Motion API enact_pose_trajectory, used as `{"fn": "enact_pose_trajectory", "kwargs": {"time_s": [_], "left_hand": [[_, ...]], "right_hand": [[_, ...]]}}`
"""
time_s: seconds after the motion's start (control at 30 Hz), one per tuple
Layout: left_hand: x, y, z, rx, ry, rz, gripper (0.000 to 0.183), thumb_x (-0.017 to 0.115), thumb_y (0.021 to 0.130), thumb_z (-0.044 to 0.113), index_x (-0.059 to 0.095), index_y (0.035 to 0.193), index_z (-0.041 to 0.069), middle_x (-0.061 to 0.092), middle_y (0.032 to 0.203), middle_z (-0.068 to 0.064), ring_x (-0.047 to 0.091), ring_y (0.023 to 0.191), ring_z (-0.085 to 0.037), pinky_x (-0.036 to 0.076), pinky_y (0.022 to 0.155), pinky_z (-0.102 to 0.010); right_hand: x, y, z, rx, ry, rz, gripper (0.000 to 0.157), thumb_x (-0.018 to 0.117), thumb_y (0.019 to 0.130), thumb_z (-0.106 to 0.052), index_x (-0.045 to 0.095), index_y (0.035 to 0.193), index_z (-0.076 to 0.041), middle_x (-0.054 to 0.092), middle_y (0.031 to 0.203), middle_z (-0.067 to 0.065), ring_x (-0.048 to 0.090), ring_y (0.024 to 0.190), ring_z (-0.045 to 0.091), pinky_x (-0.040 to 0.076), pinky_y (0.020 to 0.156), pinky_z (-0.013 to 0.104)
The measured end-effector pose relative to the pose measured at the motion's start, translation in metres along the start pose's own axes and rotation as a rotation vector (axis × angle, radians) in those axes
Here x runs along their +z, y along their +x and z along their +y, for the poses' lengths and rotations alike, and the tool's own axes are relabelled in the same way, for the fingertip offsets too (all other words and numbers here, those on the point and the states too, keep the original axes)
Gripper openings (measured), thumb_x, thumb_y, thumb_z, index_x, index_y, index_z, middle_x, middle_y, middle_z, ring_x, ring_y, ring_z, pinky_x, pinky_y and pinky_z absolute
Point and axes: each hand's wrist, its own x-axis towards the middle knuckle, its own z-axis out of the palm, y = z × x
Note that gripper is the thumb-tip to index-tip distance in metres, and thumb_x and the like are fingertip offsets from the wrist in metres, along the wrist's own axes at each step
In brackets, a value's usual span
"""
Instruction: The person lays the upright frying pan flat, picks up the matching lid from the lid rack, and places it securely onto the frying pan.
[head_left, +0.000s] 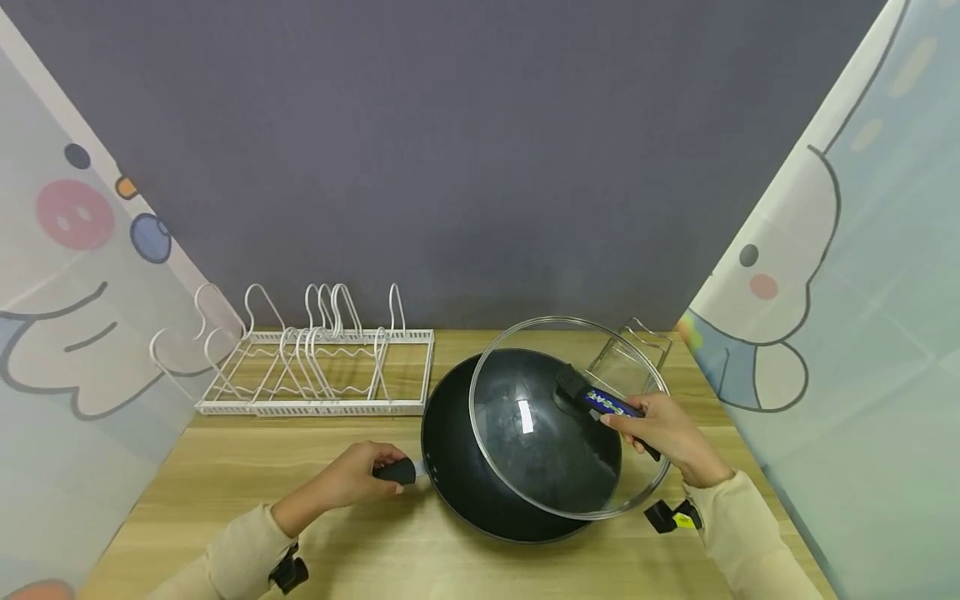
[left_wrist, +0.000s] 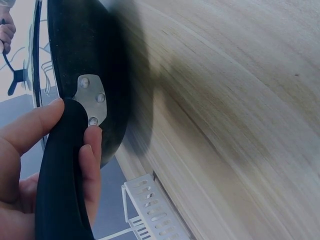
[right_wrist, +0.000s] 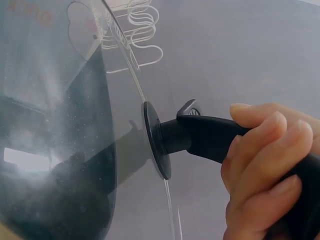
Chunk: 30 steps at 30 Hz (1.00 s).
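A black wok (head_left: 457,450) is in the middle of the head view, its handle pointing left. My left hand (head_left: 352,479) grips that black handle (left_wrist: 62,175), thumb on one side and fingers on the other. In the left wrist view a riveted metal bracket (left_wrist: 94,97) joins handle and wok. A clear glass lid (head_left: 517,492) with a metal rim overlaps the wok's right part, apart from it in the right wrist view. My right hand (head_left: 671,433) holds the lid's black handle (right_wrist: 210,137), its fingers curled round it. A blue label is on top of this handle.
A white wire rack (head_left: 337,408) with upright loops stands at the back left of the wooden table (head_left: 300,450). Behind the lid, at the back right, is a small metal wire stand (head_left: 656,342). A grey wall (head_left: 480,167) rises behind; printed panels flank both sides.
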Motion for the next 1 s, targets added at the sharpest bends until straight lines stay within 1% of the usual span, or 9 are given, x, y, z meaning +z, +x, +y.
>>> {"fn": "enact_pose_trajectory", "kwargs": {"time_s": [0.2, 0.3, 0.47, 0.53, 0.7, 1.0], "left_hand": [[-0.001, 0.002, 0.0, -0.015, -0.001, -0.003, 0.033, 0.077, 0.076, 0.015, 0.065, 0.102, -0.001, 0.065, 0.089, -0.002, 0.058, 0.08, -0.011, 0.047, 0.065, -0.023], [0.0, 0.002, 0.001, -0.009, -0.001, -0.003, 0.032, 0.077, 0.076, 0.013, 0.065, 0.101, -0.001, 0.065, 0.089, -0.003, 0.058, 0.08, -0.011, 0.047, 0.065, -0.023], [0.001, 0.002, 0.001, -0.025, 0.003, -0.006, 0.031, 0.076, 0.077, 0.012, 0.064, 0.103, -0.001, 0.065, 0.09, -0.003, 0.058, 0.081, -0.013, 0.048, 0.065, -0.023], [0.001, 0.001, 0.001, -0.03, 0.0, -0.007, 0.032, 0.077, 0.077, 0.012, 0.064, 0.103, -0.002, 0.065, 0.09, -0.004, 0.059, 0.081, -0.013, 0.047, 0.065, -0.023], [0.001, 0.0, 0.001, -0.029, -0.012, -0.007, 0.034, 0.077, 0.077, 0.012, 0.064, 0.104, -0.003, 0.066, 0.091, -0.005, 0.06, 0.082, -0.015, 0.048, 0.065, -0.023], [0.0, -0.002, 0.001, -0.033, -0.015, -0.006, 0.035, 0.077, 0.076, 0.013, 0.064, 0.105, -0.003, 0.066, 0.092, -0.006, 0.061, 0.083, -0.018, 0.049, 0.067, -0.025]], "right_hand": [[0.003, 0.0, 0.002, 0.039, -0.014, 0.013, 0.04, 0.07, 0.084, -0.031, 0.064, 0.097, 0.007, 0.054, 0.057, 0.003, 0.047, 0.046, 0.01, 0.039, 0.045, 0.023], [0.005, 0.001, 0.002, 0.056, -0.005, 0.013, 0.041, 0.071, 0.083, -0.032, 0.065, 0.098, 0.005, 0.055, 0.058, 0.005, 0.047, 0.046, 0.011, 0.039, 0.044, 0.022], [0.007, 0.003, 0.002, -0.002, 0.02, -0.019, 0.038, 0.069, 0.085, -0.027, 0.062, 0.091, 0.01, 0.052, 0.056, 0.002, 0.045, 0.045, 0.009, 0.039, 0.045, 0.022], [0.009, 0.003, 0.001, -0.023, 0.025, -0.032, 0.037, 0.069, 0.086, -0.025, 0.062, 0.091, 0.011, 0.051, 0.056, 0.001, 0.044, 0.046, 0.008, 0.038, 0.045, 0.022], [0.014, 0.004, 0.001, 0.0, 0.022, -0.031, 0.038, 0.07, 0.085, -0.027, 0.063, 0.097, 0.008, 0.051, 0.056, -0.001, 0.045, 0.046, 0.008, 0.039, 0.044, 0.021], [0.022, 0.008, 0.002, -0.024, 0.024, -0.024, 0.036, 0.071, 0.084, -0.025, 0.062, 0.088, 0.01, 0.051, 0.056, -0.001, 0.045, 0.047, 0.008, 0.041, 0.046, 0.022]]}}
